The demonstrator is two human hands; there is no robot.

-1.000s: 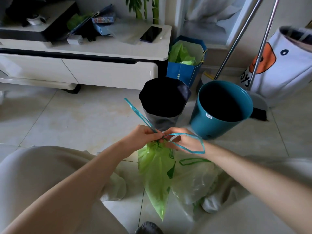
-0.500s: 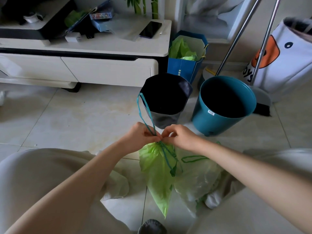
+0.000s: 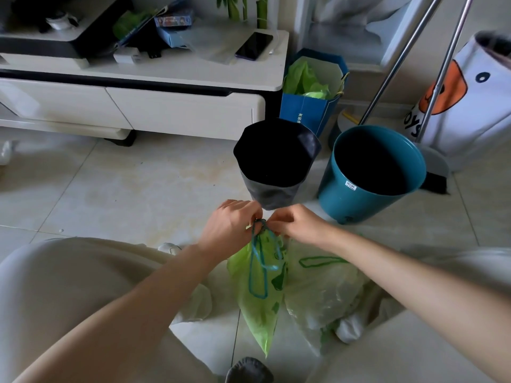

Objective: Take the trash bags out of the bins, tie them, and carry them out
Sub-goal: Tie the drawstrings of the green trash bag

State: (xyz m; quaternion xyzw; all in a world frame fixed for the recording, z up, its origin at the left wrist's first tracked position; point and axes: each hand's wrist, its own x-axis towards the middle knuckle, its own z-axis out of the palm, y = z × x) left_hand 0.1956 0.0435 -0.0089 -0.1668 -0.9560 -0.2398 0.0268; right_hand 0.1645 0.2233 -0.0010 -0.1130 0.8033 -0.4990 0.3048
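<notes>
A: Just in front of the round teal plastic bin (image 3: pixel 370 172), what are the hands doing?

B: The left hand (image 3: pixel 231 225) and the right hand (image 3: pixel 297 223) meet at the gathered neck of a thin light-green plastic trash bag (image 3: pixel 261 302). Each grip is clamped on the bag's teal drawstring (image 3: pixel 258 268), fingers curled and pinching at a small knot between them. The string's loops hang down over the front of the bag.

A: And where is the bag itself?

B: It hangs from the hands, nearer the person than the teal bin, tapering to a point above the pale tiled floor (image 3: pixel 124 183), between the person's knees in beige trousers.

A: Is there another bag?

B: Yes, a paler, almost clear green plastic bag (image 3: pixel 323 294) lies on the floor just beside the hanging one, also on the near side of the teal bin, with a green drawstring loop lying flat on top of it.

A: What stands around the teal bin?

B: Just to its left stands a dark bin lined with a black bag (image 3: pixel 276 158), open at the top. Behind the teal bin, a blue paper carrier bag (image 3: pixel 309 111) holds green plastic, and two metal handles (image 3: pixel 398 62) lean toward the wall. Further left of it stands a low white cabinet (image 3: pixel 179 111); on its top surface lies a dark phone (image 3: pixel 254 46). To the right of the teal bin sits a white fabric bag with an orange print (image 3: pixel 470 100).
</notes>
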